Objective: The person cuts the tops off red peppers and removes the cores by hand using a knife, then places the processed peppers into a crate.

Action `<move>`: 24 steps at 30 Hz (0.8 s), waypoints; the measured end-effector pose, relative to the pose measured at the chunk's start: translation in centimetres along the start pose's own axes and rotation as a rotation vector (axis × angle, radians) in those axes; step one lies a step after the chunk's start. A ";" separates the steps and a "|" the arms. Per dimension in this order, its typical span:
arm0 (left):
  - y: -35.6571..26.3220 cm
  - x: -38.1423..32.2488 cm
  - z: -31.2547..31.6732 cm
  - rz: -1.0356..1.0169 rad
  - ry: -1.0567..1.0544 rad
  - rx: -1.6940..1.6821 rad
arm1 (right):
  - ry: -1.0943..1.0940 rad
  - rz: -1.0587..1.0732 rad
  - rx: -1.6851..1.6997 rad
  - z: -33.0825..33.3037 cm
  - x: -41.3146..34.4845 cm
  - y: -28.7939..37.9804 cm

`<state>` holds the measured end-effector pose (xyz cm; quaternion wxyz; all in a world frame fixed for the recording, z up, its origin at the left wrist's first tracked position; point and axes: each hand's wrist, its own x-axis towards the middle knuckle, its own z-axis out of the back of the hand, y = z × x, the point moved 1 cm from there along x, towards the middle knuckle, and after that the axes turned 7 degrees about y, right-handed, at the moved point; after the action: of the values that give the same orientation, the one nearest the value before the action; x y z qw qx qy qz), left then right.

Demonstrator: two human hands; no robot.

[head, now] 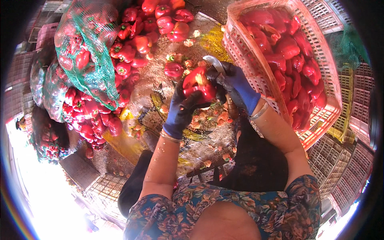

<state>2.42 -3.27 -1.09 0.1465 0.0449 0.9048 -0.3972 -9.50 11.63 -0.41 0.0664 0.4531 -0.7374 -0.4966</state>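
A red bell pepper (198, 85), cut open with pale flesh showing inside, rests in my gloved left hand (183, 103). My right hand (230, 79), also in a black-and-blue work glove, grips a knife with a short curved blade (214, 62). Its blade points up and to the left, just above the pepper. The right fingertips are close to the pepper's right side; whether they touch it I cannot tell. Just beyond my left hand, a whole red pepper (174, 69) lies on the seed-strewn ground sheet (150, 90).
At the right stands a pink plastic crate (255, 64) holding opened red peppers (288, 48). A green mesh sack (90, 60) of peppers leans at the left, beside loose whole peppers (132, 51). Cut-out cores (222, 118) litter the sheet. Stacked crates (327, 162) stand at the lower right.
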 end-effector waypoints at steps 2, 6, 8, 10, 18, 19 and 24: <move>0.0 0.4 3.0 -0.047 0.129 0.039 | 0.104 -0.035 0.004 0.7 0.1 -0.3; -0.4 1.9 0.6 -0.126 0.188 0.140 | 0.077 -0.096 0.036 0.4 0.4 -0.9; -0.9 2.6 -1.2 -0.049 0.088 0.052 | 0.031 -0.057 0.033 -0.2 0.6 -0.6; -0.6 2.8 -1.0 0.029 0.002 -0.022 | -0.001 -0.137 -0.059 -1.1 0.2 0.5; 2.3 4.5 2.4 0.132 -0.037 -0.158 | 0.003 0.077 -0.092 -1.1 -0.4 -2.5; 1.7 3.8 2.1 0.122 0.005 -0.160 | -0.053 -0.108 -0.091 -2.3 -1.3 0.3; 0.0 1.0 0.7 0.071 -0.136 -0.142 | -0.172 -0.045 -0.026 -1.1 -1.4 0.4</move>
<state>1.63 -3.80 -1.85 0.2243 0.0397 0.9165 -0.3288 -8.31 11.94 1.00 -0.0025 0.4245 -0.7235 -0.5444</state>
